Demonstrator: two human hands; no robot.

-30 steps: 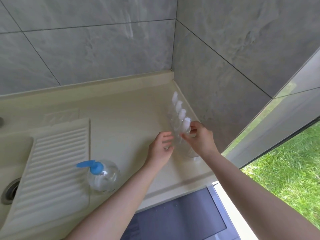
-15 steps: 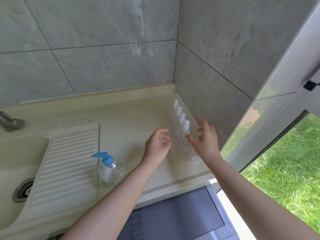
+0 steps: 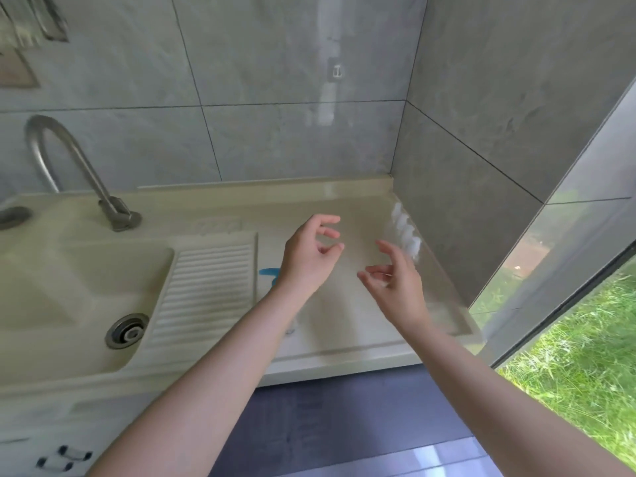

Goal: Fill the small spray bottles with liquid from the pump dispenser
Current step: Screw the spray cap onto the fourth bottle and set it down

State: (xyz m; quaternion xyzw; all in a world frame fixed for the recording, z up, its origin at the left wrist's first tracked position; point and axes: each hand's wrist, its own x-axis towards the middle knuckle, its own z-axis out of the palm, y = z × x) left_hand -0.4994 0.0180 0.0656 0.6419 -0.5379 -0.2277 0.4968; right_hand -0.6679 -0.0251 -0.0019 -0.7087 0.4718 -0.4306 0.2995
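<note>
Several small clear spray bottles (image 3: 406, 234) with white caps stand in a row along the right wall, blurred by motion. My right hand (image 3: 395, 280) hovers just left of the nearest bottle with loosely curled fingers and holds nothing. My left hand (image 3: 311, 254) is raised over the counter, fingers relaxed and empty. Only the blue pump head of the pump dispenser (image 3: 270, 273) shows beside my left wrist; my left arm hides its clear body.
A cream counter (image 3: 344, 332) joins a ribbed drainboard (image 3: 206, 287) and a sink basin (image 3: 69, 287) with a metal drain (image 3: 127, 330). A curved metal faucet (image 3: 69, 166) stands at the back left. Grey tiled walls close the corner; a window shows grass at right.
Both hands have let go of the nearest spray bottle and drawn back left and up, away from the row. The camera tilted up and left, bringing the faucet and sink into view.
</note>
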